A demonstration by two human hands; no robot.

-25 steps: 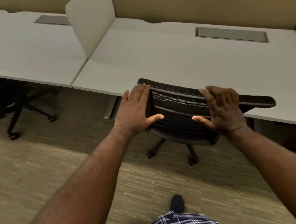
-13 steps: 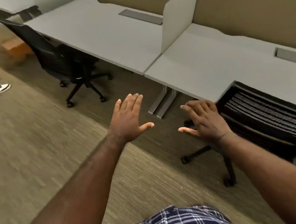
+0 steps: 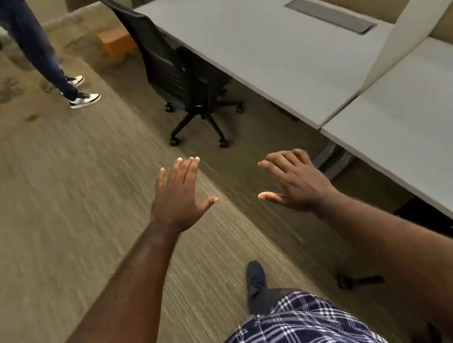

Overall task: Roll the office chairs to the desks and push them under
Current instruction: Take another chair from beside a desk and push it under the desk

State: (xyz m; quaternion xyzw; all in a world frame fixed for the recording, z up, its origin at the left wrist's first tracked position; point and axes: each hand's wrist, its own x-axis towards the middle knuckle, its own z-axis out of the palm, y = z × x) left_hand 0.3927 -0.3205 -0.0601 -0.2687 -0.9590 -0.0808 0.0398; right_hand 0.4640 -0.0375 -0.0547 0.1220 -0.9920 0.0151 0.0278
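Office chair [image 3: 177, 71]: now standing at 12 o'clock, seat tucked under the far worktop [image 3: 259, 37].
Hands: left hand [image 3: 178, 197] and right hand [image 3: 296, 182] hovering spread and empty, having released the previous chair.
Bystander's legs [image 3: 39, 52]: now showing at 10 o'clock.

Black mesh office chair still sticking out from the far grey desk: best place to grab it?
Take the black mesh office chair by the top edge of its tall backrest, coming from the carpet side behind it. The backrest faces the aisle and the seat already points under the grey desk, so both open hands, left hand and right hand, can likely push straight in.
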